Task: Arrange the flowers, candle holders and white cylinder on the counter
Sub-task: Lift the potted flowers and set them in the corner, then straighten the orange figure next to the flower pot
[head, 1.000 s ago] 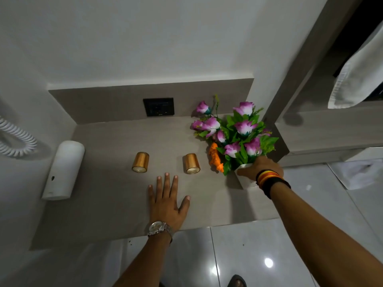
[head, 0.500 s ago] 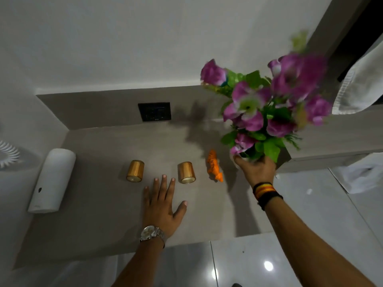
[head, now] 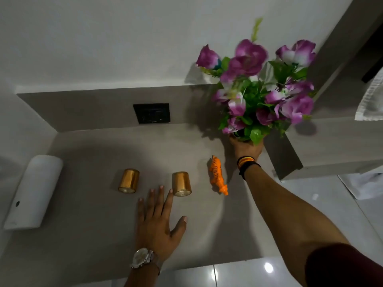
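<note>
My right hand [head: 246, 149] grips the base of a bunch of purple flowers [head: 263, 90] with green leaves, held upright at the counter's back right corner; the pot is hidden by my fingers. My left hand [head: 158, 222] lies flat and open on the grey counter [head: 93, 224], fingertips just short of the two gold candle holders [head: 129, 180] [head: 182, 184], which stand side by side mid-counter. A white cylinder [head: 33, 192] lies on its side at the far left.
A small orange toy tiger [head: 218, 175] lies right of the candle holders, below the flowers. A black wall socket [head: 152, 113] sits in the backsplash. A grey block [head: 323, 146] borders the counter's right side, with a white towel [head: 371, 100] above it. Glossy floor tiles lie in front.
My right hand lifted the flowers off the counter, uncovering the orange tiger, and has carried them back toward the rear right corner. My left hand stayed flat on the counter.
</note>
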